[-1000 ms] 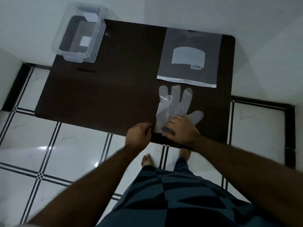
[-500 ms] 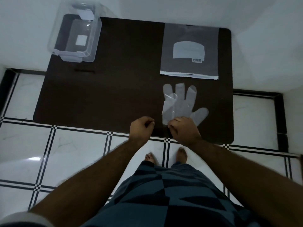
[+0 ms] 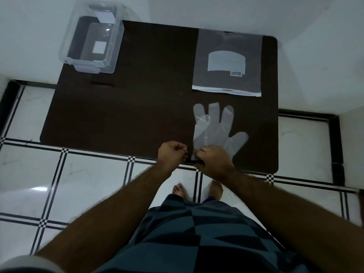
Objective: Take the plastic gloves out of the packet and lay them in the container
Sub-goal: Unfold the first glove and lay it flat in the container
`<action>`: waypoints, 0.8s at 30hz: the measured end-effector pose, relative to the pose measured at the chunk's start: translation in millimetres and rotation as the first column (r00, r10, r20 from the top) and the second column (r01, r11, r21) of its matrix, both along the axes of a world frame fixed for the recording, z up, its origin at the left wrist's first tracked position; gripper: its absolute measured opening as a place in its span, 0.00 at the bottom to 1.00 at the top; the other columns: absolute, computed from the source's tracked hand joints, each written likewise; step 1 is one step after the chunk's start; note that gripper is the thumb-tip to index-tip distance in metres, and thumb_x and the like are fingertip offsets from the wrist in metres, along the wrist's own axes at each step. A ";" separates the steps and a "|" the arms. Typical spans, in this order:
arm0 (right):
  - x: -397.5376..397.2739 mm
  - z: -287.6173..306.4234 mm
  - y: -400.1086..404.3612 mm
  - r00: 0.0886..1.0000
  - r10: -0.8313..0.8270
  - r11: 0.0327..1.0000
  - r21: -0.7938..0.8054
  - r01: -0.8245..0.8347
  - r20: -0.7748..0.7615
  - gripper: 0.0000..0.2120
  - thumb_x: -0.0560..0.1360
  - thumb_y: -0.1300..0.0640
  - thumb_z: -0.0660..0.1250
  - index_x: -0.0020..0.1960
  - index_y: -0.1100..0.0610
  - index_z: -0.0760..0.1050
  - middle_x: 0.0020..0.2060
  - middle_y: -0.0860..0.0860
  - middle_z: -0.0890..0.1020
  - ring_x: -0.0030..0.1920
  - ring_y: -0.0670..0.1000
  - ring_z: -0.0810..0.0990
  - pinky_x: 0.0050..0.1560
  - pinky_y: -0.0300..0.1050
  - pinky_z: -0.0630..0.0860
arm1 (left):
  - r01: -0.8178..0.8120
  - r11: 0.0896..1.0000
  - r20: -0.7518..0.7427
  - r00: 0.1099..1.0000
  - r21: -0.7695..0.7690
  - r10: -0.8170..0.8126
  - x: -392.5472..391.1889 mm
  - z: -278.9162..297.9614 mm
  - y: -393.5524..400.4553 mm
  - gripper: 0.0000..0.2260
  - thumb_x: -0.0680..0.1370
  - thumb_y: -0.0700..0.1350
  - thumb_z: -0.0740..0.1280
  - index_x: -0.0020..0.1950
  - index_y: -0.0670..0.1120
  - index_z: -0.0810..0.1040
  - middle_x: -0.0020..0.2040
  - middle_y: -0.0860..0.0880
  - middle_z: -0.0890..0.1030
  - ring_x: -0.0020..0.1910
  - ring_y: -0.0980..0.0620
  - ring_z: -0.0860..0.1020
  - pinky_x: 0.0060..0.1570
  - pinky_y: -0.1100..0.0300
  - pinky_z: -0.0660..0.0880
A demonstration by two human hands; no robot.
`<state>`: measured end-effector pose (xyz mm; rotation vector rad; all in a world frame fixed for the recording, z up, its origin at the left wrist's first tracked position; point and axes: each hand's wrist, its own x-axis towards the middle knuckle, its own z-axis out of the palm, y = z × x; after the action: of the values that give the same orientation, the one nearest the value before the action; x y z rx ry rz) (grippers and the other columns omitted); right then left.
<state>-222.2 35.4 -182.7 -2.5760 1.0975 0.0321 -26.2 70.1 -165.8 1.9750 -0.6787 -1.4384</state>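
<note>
Glove [image 3: 213,129] cuff hidden under right hand [image 3: 213,161]

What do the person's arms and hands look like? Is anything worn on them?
Both forearms are bare and hairy, with no sleeve showing on either. The left hand and right hand wear no gloves, rings or watch that I can see. A pale rounded shape shows at the bottom left corner by the left arm, but I cannot tell what it is. Below the arms are shorts in a blue and black triangle pattern.
</note>
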 end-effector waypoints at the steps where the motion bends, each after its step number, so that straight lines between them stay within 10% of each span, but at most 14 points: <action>1: -0.1 -2.2 2.2 1.000 0.018 1.000 -0.006 -0.018 0.015 0.10 0.79 0.46 0.71 0.50 0.52 0.82 0.44 0.51 0.83 0.44 0.53 0.80 0.52 0.53 0.80 | -0.007 1.000 0.000 1.000 -0.002 0.007 0.1 -0.3 1.6 0.06 0.80 0.35 0.71 0.50 0.45 0.87 0.45 0.45 0.88 0.43 0.48 0.88 0.46 0.55 0.86; 6: -0.3 -5.0 5.2 0.947 -0.139 0.990 0.076 0.122 0.291 0.11 0.82 0.55 0.65 0.45 0.57 0.82 0.38 0.54 0.82 0.38 0.53 0.80 0.44 0.56 0.81 | -0.058 0.998 -0.013 0.998 -0.013 0.058 -1.7 5.5 4.0 0.06 0.81 0.36 0.70 0.52 0.43 0.87 0.47 0.44 0.88 0.45 0.47 0.88 0.48 0.54 0.86; 12: 2.7 28.3 -19.3 0.610 -0.507 0.858 0.291 0.422 0.609 0.04 0.81 0.60 0.72 0.51 0.61 0.81 0.45 0.54 0.83 0.44 0.50 0.82 0.45 0.44 0.80 | -0.225 0.971 -0.269 0.933 0.077 0.238 -8.3 23.7 -19.0 0.08 0.85 0.39 0.67 0.61 0.38 0.83 0.56 0.37 0.86 0.55 0.41 0.87 0.53 0.52 0.86; 17: -4.8 32.6 -19.1 0.746 -0.307 0.952 0.181 0.248 0.592 0.04 0.79 0.60 0.71 0.48 0.61 0.81 0.42 0.54 0.83 0.44 0.52 0.81 0.47 0.51 0.80 | -0.281 0.902 -0.611 0.666 0.326 0.429 -16.2 34.6 -59.5 0.19 0.88 0.47 0.61 0.73 0.36 0.71 0.66 0.34 0.80 0.61 0.37 0.82 0.53 0.46 0.83; 20: -8.2 28.6 -16.0 0.796 -0.204 0.978 0.091 0.185 0.569 0.05 0.79 0.60 0.70 0.48 0.62 0.81 0.42 0.57 0.83 0.44 0.53 0.81 0.48 0.50 0.79 | -0.321 0.879 -0.629 0.614 0.353 0.477 -18.0 39.6 -78.1 0.23 0.87 0.49 0.63 0.79 0.39 0.66 0.69 0.36 0.78 0.65 0.37 0.80 0.65 0.42 0.77; 24: -8.6 28.2 -16.6 0.820 -0.189 0.980 0.053 0.190 0.540 0.06 0.79 0.60 0.69 0.49 0.64 0.81 0.42 0.58 0.83 0.43 0.55 0.81 0.47 0.52 0.79 | -0.412 0.862 -0.593 0.628 0.296 0.504 -14.8 47.6 -92.4 0.16 0.86 0.45 0.63 0.72 0.40 0.74 0.58 0.40 0.84 0.55 0.43 0.84 0.53 0.48 0.80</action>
<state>-230.9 18.7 -154.5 -2.2354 1.1057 -0.7088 -41.0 -22.3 -118.3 1.3993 0.2453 -1.7023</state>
